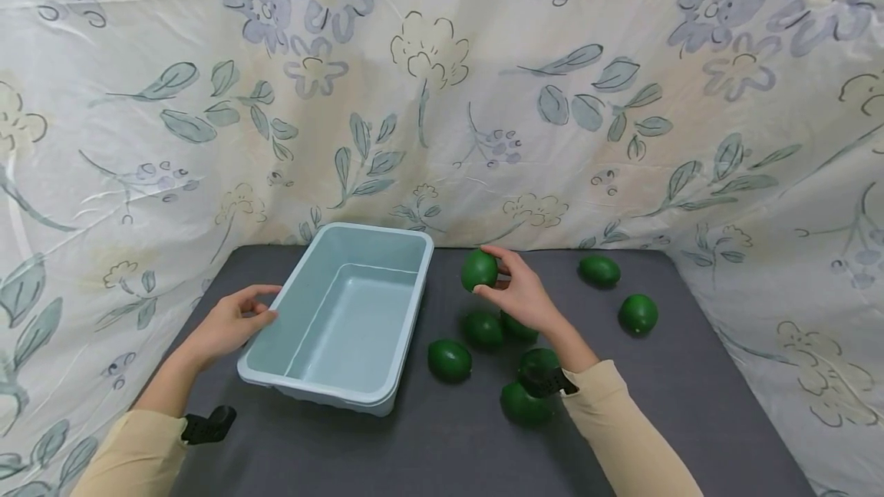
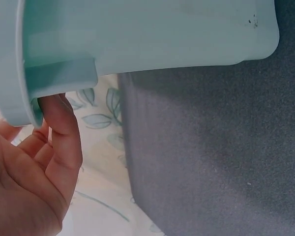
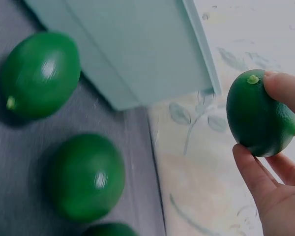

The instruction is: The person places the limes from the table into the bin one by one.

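Right hand (image 1: 514, 294) is pinching a green fruit (image 1: 476, 271) b/w thumb and fingers, holding it up above the worktop (image 1: 456, 451), just R of the pale blue tub (image 1: 405, 328) and apart from its rim; the right wrist view is showing a small yellowish nub at the fruit's end. Left hand (image 1: 231, 324) is gripping the tub's long L edge, w/ a finger tucking in under the rim. Tub is standing on the worktop, opening up, its far end nr the floral cloth (image 1: 456, 167) hanging behind. Other green fruits (image 1: 450, 361) are lying R of the tub: one close to its side, two below the right hand, some nr the right wrist, partly hidden; two more are resting well apart, toward the far R corner. Beige sleeves (image 1: 625, 420) are covering both forearms, w/ black straps (image 1: 200, 429) circling the wrists.
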### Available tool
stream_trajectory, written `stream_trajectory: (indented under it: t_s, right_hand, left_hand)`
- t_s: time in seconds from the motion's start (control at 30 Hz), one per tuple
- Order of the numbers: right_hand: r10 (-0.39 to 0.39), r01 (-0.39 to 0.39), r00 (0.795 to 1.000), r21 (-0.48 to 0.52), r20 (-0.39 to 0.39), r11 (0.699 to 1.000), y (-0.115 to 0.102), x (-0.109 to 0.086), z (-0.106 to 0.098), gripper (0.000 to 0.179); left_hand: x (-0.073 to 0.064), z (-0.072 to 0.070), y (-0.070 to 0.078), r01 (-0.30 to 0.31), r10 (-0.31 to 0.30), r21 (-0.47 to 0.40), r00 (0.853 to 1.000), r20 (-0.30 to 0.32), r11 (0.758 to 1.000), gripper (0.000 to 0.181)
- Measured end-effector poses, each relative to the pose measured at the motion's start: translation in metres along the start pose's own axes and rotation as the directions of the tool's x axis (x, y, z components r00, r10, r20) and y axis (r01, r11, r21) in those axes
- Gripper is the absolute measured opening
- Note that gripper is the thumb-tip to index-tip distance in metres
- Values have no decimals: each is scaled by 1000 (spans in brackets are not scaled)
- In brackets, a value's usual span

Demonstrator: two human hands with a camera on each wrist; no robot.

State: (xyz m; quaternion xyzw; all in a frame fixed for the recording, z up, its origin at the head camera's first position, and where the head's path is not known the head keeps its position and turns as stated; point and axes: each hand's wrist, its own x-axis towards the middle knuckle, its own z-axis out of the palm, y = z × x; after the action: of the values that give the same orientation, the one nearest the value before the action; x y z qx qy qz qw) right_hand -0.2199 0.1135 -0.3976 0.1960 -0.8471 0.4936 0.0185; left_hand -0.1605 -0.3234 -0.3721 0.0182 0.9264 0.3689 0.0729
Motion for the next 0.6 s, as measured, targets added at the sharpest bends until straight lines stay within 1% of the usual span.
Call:
stream_trajectory:
  t_s: [0.3,0.6]
  right_hand:
    - [-49,47,998,63,35,997,-27,18,22,67]
    - [-71,62,995,111,76,992,-45,34,41,66]
  left_hand:
    - [-1,1,0,-4,4,7,1000,-5,1000,47]
    - [1,0,-1,-6,6,7,1000,-5,1000,48]
